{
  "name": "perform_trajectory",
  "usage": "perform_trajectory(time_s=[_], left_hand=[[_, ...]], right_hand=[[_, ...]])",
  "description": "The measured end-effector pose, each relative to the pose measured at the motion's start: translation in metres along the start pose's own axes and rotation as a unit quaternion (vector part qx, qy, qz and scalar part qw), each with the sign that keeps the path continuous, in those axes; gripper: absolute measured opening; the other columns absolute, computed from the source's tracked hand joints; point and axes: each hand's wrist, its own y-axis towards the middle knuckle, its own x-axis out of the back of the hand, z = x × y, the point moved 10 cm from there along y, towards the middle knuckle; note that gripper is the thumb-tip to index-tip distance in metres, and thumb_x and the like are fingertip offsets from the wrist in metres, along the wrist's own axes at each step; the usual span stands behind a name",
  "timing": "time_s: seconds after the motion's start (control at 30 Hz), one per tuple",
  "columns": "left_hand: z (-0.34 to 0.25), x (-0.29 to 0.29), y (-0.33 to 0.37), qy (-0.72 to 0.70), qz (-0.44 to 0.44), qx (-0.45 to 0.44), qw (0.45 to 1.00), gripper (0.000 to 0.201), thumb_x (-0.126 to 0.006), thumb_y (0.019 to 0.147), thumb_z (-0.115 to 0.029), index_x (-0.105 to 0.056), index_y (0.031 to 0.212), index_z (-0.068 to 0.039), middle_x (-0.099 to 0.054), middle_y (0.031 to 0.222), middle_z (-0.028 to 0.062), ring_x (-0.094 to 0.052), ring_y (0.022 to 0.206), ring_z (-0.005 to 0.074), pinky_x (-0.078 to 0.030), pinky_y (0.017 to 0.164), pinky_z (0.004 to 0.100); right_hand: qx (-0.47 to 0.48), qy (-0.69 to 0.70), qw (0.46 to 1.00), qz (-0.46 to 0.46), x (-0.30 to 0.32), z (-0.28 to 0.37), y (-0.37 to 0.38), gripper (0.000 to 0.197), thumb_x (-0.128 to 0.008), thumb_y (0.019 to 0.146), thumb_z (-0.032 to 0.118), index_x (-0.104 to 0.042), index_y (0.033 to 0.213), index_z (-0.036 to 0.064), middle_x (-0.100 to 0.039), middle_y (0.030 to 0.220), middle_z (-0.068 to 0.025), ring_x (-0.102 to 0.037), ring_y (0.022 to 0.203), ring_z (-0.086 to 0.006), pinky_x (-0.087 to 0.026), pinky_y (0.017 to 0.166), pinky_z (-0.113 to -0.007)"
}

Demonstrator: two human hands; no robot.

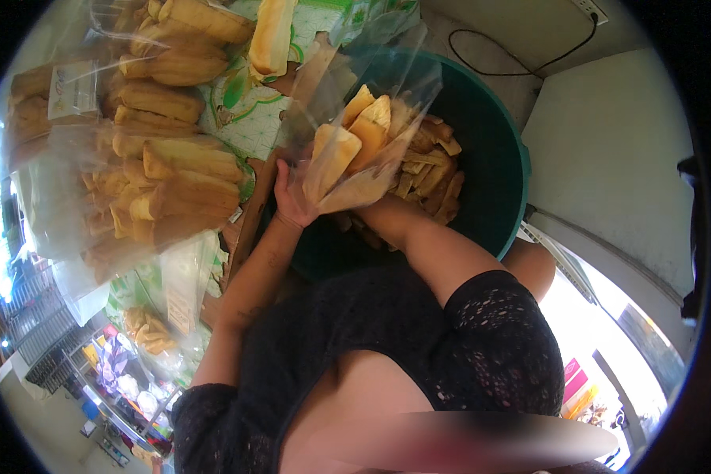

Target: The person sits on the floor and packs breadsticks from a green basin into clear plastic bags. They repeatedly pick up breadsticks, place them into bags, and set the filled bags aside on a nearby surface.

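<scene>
Green-and-white patterned cloth (249, 126) covers the table to our left, its wooden edge (249, 225) running down beside our left forearm. Beyond the far side we see a pale panel (608, 150) and a wall outlet (599, 11) with a black power cable (494, 73) looping from it. Toward the lower left stands a rack of mixed goods (126, 379).

On the cloth, long golden-brown bread loaves (189, 162) lie stacked, with clear plastic over many of them; a white label (73, 91) shows on the packaging. One paler bread length (272, 39) lies apart from the stack at the top of the table, and a smaller cluster of bread (146, 330) sits lower down, near the table's near end.

Just right of the table is a deep dark-green tub (507, 170), with many narrow bread strips (434, 178) heaped inside. Over its left part, our left hand (295, 193) holds a clear plastic bag (423, 75), the thumb showing at its side and the other fingers largely hidden. Several thick bread pieces (336, 154) lean inside this bag. Our right forearm (419, 237) reaches into the tub, its hand hidden below the bag, so we cannot tell how those fingers stand.
</scene>
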Motion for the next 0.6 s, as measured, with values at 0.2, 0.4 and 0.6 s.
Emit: perform_trajectory(time_s=[0.2, 0.4, 0.6], left_hand=[[0.005, -0.025, -0.008, -0.006, 0.143, 0.013, 0.99, 0.076, -0.038, 0.084, -0.063, -0.026, 0.139, -0.012, -0.036, 0.138, 0.0113, -0.035, 0.126, 0.0315, -0.028, 0.103, 0.0478], [0.009, -0.019, 0.004, 0.129, 0.034, -0.028, 0.991, 0.082, -0.04, 0.079, -0.069, -0.029, 0.138, -0.013, -0.037, 0.136, 0.0131, -0.035, 0.124, 0.0382, -0.029, 0.1, 0.0522], [0.011, -0.024, 0.007, 0.137, 0.03, -0.028, 0.99, 0.084, -0.045, 0.076, -0.07, -0.031, 0.137, -0.015, -0.034, 0.139, 0.0119, -0.03, 0.127, 0.0365, -0.028, 0.101, 0.051]], right_hand=[[-0.067, -0.011, 0.997, 0.023, 0.003, -0.049, -0.027, 0.045, -0.055, 0.083, 0.026, -0.05, 0.124, 0.009, -0.05, 0.123, -0.0175, -0.052, 0.108, -0.0329, -0.042, 0.092, -0.041], [-0.092, -0.012, 0.995, 0.02, 0.022, -0.027, 0.007, 0.047, -0.057, 0.082, 0.025, -0.048, 0.125, 0.0085, -0.048, 0.125, -0.0176, -0.051, 0.11, -0.0334, -0.041, 0.093, -0.041], [-0.122, -0.071, 0.987, 0.077, 0.024, -0.026, 0.005, 0.05, -0.059, 0.081, 0.024, -0.047, 0.127, 0.0081, -0.046, 0.128, -0.0177, -0.049, 0.112, -0.034, -0.04, 0.095, -0.04]])
